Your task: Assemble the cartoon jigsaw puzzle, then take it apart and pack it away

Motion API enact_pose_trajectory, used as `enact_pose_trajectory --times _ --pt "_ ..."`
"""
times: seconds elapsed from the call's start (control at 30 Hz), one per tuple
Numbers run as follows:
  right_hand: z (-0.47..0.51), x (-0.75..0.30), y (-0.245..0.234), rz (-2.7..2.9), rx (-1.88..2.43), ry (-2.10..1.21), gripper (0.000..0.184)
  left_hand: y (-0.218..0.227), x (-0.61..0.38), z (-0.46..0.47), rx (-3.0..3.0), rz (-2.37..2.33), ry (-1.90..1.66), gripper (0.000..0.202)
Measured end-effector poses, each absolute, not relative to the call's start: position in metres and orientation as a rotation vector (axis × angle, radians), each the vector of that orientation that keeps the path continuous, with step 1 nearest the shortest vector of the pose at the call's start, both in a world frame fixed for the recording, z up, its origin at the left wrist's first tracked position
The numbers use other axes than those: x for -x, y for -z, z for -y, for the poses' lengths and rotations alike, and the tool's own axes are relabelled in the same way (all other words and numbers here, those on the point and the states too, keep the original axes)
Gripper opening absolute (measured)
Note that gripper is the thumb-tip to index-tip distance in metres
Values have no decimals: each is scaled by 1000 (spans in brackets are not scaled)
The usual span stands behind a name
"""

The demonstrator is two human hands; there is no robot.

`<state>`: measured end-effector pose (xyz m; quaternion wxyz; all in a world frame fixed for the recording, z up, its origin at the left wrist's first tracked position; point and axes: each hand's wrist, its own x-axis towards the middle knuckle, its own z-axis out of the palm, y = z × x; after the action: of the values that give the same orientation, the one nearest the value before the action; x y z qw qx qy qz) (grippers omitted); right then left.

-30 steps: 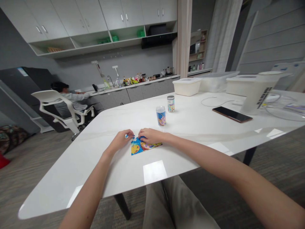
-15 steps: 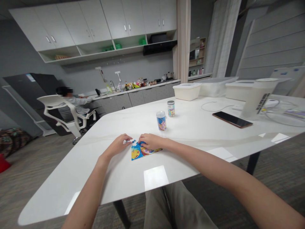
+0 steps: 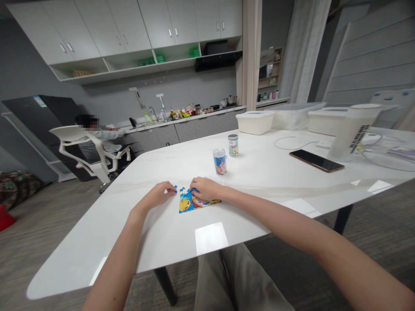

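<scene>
A partly joined jigsaw puzzle [image 3: 186,204], blue with yellow and red artwork, lies flat on the white table [image 3: 155,246]. My left hand [image 3: 159,194] is just left of it, thumb and forefinger pinched on a small dark blue puzzle piece [image 3: 175,191]. Loose blue pieces [image 3: 182,189] lie beside the puzzle's upper left edge. My right hand [image 3: 206,188] rests over the puzzle's upper part with curled fingers holding it, and hides much of it. Blue shows between its thumb and forefinger; I cannot tell whether that is a separate piece.
Beyond the puzzle stand a clear-lidded blue printed canister [image 3: 220,163] and a grey-lidded one [image 3: 233,146]. To the right are a phone [image 3: 316,160], a tall tumbler [image 3: 355,134], cables and white bins [image 3: 255,124]. A person [image 3: 103,138] sits by the far counter.
My left hand has drawn slightly left, away from the puzzle's edge, and its fingers have come closer together. My right hand stays over the puzzle. The view has shifted a little.
</scene>
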<state>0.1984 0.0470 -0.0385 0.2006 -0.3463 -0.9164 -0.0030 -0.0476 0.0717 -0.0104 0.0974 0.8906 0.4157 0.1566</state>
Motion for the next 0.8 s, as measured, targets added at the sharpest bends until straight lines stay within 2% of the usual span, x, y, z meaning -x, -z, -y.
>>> enact_pose_trajectory --times 0.3,0.8 --pt "-46 -199 35 2574 962 25 19 10 38 -66 -2656 -1208 -529 28" --pt "-46 -202 31 2573 895 -64 18 7 15 -52 -2598 -1091 -351 35"
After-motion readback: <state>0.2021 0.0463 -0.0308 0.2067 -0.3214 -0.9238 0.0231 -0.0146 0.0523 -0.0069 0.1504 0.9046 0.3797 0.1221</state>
